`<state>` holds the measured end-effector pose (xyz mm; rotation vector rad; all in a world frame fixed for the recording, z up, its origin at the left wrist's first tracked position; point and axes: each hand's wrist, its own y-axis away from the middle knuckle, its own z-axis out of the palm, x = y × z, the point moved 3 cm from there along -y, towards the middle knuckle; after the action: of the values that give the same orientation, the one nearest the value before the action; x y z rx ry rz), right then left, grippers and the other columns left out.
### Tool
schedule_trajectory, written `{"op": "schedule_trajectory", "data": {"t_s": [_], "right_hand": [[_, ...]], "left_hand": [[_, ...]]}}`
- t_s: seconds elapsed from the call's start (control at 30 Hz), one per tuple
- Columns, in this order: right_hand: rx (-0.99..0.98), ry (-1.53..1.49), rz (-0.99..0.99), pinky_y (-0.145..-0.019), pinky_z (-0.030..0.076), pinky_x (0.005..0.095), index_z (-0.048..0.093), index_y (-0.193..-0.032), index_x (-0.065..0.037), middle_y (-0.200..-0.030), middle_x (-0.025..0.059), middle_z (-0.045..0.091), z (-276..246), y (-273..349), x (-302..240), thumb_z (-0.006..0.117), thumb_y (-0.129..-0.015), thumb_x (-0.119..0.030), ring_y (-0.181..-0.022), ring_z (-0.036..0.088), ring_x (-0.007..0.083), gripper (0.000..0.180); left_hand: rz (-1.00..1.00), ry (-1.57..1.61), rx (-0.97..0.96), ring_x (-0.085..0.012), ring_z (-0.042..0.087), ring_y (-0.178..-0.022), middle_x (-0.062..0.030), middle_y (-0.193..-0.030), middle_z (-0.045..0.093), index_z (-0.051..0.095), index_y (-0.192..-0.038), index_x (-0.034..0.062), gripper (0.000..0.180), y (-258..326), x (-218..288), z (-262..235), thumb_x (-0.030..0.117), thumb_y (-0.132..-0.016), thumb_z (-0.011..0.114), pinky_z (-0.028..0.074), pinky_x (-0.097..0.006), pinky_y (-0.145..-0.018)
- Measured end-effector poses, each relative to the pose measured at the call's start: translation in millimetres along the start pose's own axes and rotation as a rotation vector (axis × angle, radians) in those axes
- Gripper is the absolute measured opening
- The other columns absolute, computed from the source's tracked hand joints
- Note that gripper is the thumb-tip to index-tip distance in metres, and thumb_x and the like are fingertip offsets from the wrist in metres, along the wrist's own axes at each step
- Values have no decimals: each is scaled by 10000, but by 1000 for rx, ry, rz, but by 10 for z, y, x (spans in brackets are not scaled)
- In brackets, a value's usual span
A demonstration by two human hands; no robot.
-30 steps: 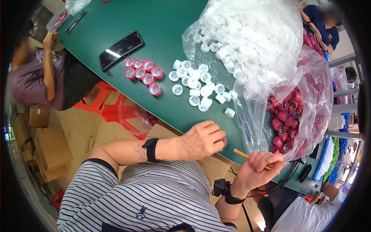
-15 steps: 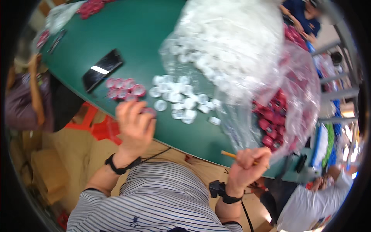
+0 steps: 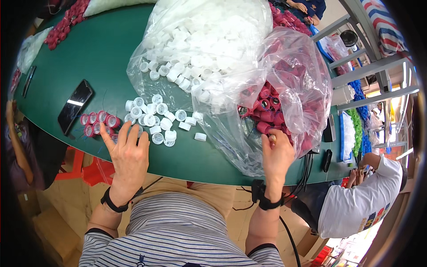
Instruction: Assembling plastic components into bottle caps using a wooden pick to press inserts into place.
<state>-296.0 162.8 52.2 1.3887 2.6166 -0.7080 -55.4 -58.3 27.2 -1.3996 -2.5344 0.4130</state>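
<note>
My left hand [image 3: 129,155] lies open, fingers spread, on the green table's [image 3: 106,58] near edge. Its fingertips touch a small cluster of red caps [image 3: 95,122] and the edge of a loose scatter of white caps [image 3: 155,118]. My right hand [image 3: 276,155] is curled at the mouth of a clear plastic bag of red caps [image 3: 293,89], with the tan end of a thin stick showing between its fingers. A bigger clear bag full of white caps [image 3: 209,44] lies behind the scatter.
A black phone [image 3: 75,111] lies left of the red caps. More red caps [image 3: 66,22] are piled at the far left of the table. A person in a white shirt [image 3: 360,200] sits at the lower right. A red stool [image 3: 89,169] stands under the table edge.
My left hand rose from the table's near edge and moved left, landing spread by the red caps. My right hand moved up from the edge into the mouth of the red-cap bag.
</note>
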Motion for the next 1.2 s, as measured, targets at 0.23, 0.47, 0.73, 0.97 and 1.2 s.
{"op": "schedule_trajectory", "data": {"t_s": [0.23,0.47,0.73,0.97,1.2], "right_hand": [[-50,79,-8,-605,471,463,655,-869,-69,-811,132,653,112,-28,28,714,-816,-146,-710,641,376,110],[-101,-216,-160,-563,479,382,644,-861,-52,-764,97,610,-250,435,-296,708,-788,-40,-631,617,308,98],[-300,-227,-491,-558,510,343,630,-968,-78,-902,51,647,24,746,-718,701,-761,3,-663,644,238,233],[-363,-453,-129,-576,511,339,620,-1100,-50,-981,87,640,99,689,-791,822,-720,-104,-672,625,251,434],[-235,-480,-213,-551,488,308,701,-935,-78,-947,51,605,282,766,-919,777,-745,-45,-618,605,185,207]], "left_hand": [[17,56,137,-241,643,-917,-91,-938,620,644,-810,19,116,32,-18,45,-25,-703,640,236,-677,-1102],[55,129,122,-240,649,-879,-80,-786,596,627,-864,28,129,89,57,45,-3,-740,610,270,-609,-1117],[230,318,69,-251,664,-917,-84,-854,641,656,-910,27,163,260,503,21,37,-749,632,268,-581,-1120],[209,535,128,-283,636,-906,-104,-870,628,655,-1012,-3,328,234,472,56,17,-691,720,482,-520,-939],[-192,1059,-375,-282,653,-801,-163,-1071,603,567,-1248,-16,593,114,569,-94,106,-723,815,555,-331,-662]]}}
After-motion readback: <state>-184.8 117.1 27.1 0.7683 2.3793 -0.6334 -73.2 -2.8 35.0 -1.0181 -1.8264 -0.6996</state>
